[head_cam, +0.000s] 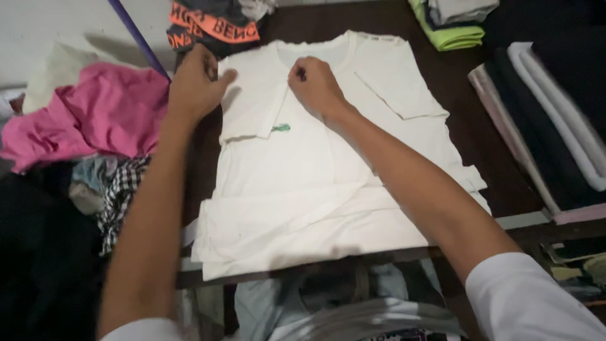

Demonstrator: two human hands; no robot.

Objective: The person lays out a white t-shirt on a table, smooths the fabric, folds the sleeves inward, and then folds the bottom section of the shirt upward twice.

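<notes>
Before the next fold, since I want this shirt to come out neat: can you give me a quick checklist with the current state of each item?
1. Shirt lies flat on the table: ok, though the hem shows some creases.
2. Left hand has the shoulder edge: ok, it grips the shirt at the left shoulder.
3. Right hand has the collar area: ok, fingers pinch the cloth just below the neckline.
4. Both sleeves folded inward: ok, each lies over the body of the shirt.
5. Hem inside the table edge: not ok, the lower edge hangs slightly over the front.
6. Pink cloth clear of the shirt: ok, it lies apart at the left.
</notes>
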